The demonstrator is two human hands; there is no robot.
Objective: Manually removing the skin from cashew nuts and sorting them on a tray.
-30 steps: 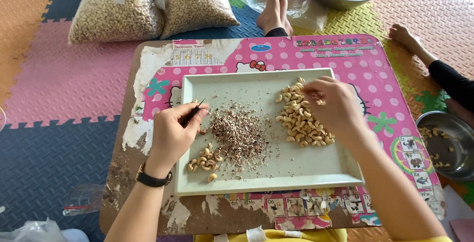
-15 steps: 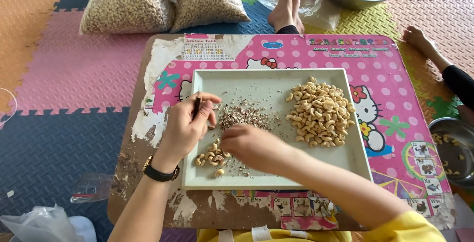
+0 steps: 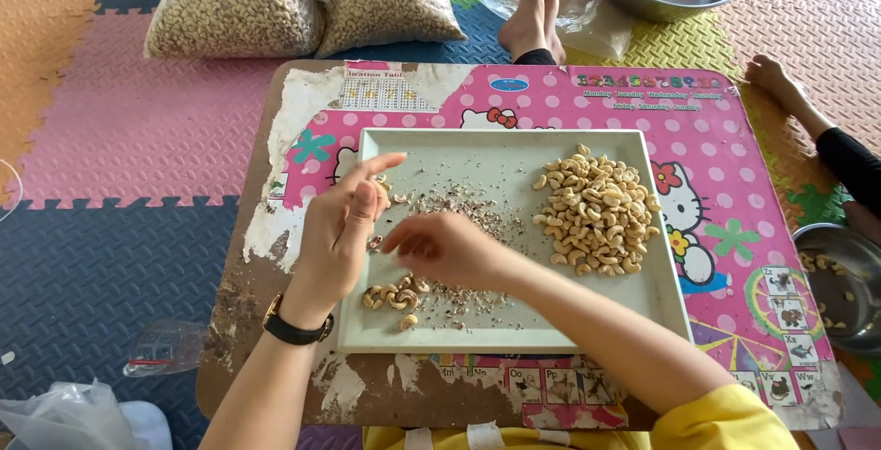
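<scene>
On the pink cartoon-printed low surface (image 3: 514,101), the small cluster of unpeeled brown cashews (image 3: 393,297) on the pale rectangular tray (image 3: 477,152) lies at seven o'clock from the right hand (image 3: 440,246), its grip loosely curled and seemingly empty, nearer than the left hand (image 3: 341,234), whose grip I cannot tell.

Single head-worn view, looking steeply down and forward from close above the low worktop (image 3: 771,184); the tray (image 3: 459,152) sits centred, floor mats (image 3: 119,156) around it.

Blk wristwatch (image 3: 295,326) on L wrist; yellow R sleeve (image 3: 725,418).
</scene>
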